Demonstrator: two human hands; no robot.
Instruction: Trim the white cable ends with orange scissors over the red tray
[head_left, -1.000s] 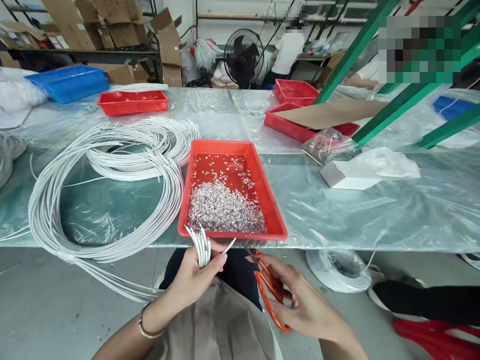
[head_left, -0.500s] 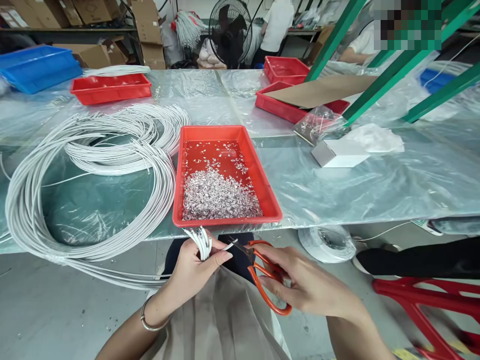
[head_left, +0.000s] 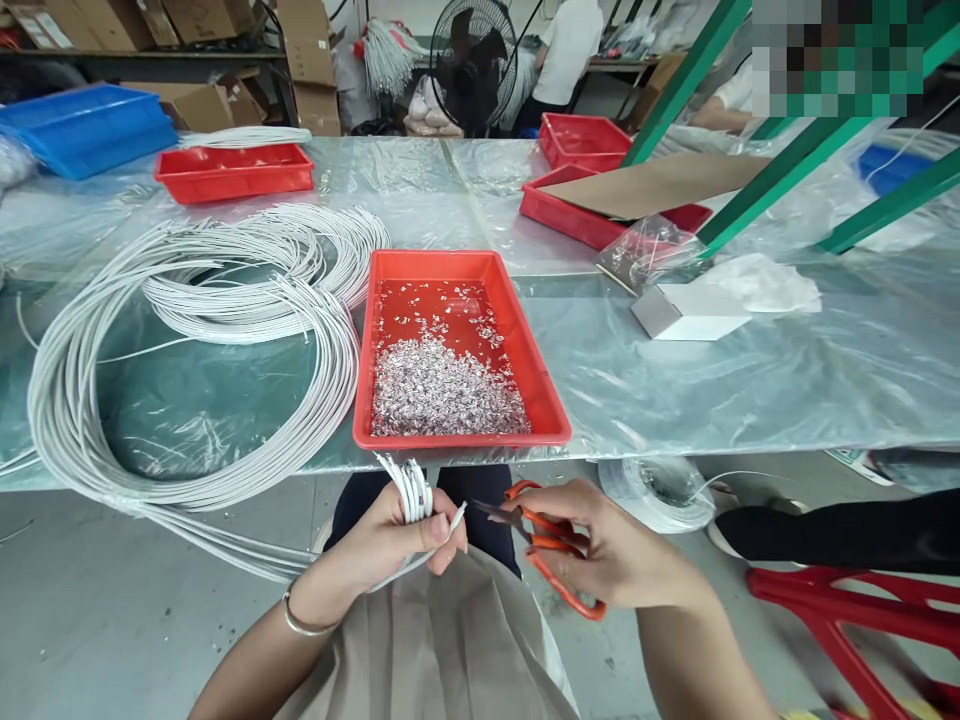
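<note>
Red tray (head_left: 544, 400) with silvery scraps (head_left: 446, 390): lay just beyond left hand (head_left: 401, 540). White cable coil (head_left: 339, 365): lay to its left. That hand: clasped cable ends (head_left: 412, 490). Right hand (head_left: 615, 550): gripped orange-handled scissors (head_left: 553, 543).

On the table (head_left: 637, 400) I see cable coils (head_left: 334, 385) left of the tray (head_left: 534, 365), scraps (head_left: 450, 395) inside it, and a box (head_left: 701, 320) to its right.
</note>
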